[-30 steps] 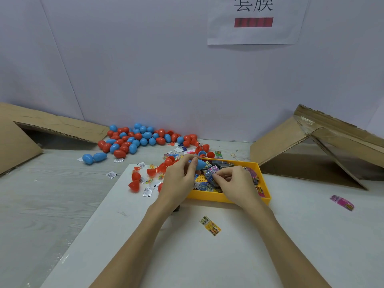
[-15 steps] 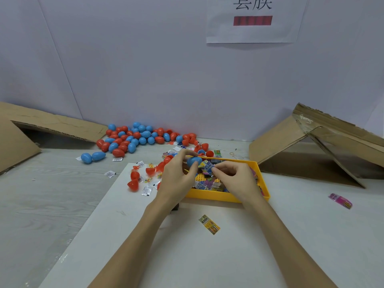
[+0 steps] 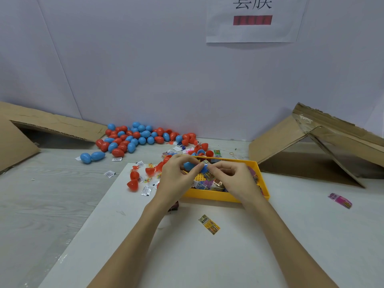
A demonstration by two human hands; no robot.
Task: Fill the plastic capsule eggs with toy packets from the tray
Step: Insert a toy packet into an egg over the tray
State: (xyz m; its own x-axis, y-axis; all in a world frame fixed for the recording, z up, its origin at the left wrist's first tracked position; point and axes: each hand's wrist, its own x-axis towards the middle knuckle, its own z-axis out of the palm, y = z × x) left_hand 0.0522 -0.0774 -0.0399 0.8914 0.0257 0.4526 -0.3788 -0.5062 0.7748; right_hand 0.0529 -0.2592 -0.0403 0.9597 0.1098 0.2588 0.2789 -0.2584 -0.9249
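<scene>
My left hand (image 3: 176, 177) grips a blue capsule egg half (image 3: 190, 166) above the left end of the yellow tray (image 3: 218, 196). My right hand (image 3: 232, 179) pinches a small toy packet (image 3: 207, 164) at the egg's open mouth, fingertips of both hands nearly touching. The tray holds several coloured toy packets (image 3: 207, 183), partly hidden by my hands. A pile of blue and red capsule eggs (image 3: 137, 138) lies against the back wall. Several red egg halves (image 3: 134, 179) lie left of the tray.
A yellow packet (image 3: 209, 224) lies on the white sheet (image 3: 187, 256) in front of the tray. A pink packet (image 3: 340, 200) lies far right. Cardboard flaps stand at left (image 3: 18, 138) and right (image 3: 311, 142). Small white sachets (image 3: 109, 173) dot the table.
My right hand lifted a packet out of the tray and brought it to the blue egg half, which my left hand raised slightly toward it.
</scene>
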